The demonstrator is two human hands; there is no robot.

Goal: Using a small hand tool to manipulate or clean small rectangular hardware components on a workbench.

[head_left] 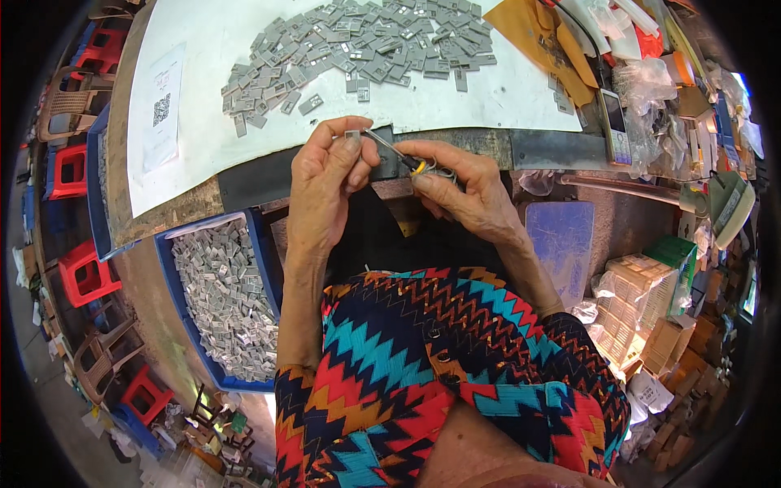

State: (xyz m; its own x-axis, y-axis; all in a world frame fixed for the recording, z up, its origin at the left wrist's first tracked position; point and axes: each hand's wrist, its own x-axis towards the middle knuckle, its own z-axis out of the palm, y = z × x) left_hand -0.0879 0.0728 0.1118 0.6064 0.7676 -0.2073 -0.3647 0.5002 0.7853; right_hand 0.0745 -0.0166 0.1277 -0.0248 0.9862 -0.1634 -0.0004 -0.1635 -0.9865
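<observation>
Pinched in our left hand (327, 172) is a grey piece (352, 134); our right hand (470, 185) grasps a tool (416, 167), tip near the piece.

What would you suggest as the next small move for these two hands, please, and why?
Perhaps guide the tip of the thin tool against the small grey piece: the left hand pinches that piece, and the right hand grips the tool with its tip pointing close by. Whether they already touch is too small to tell.
</observation>
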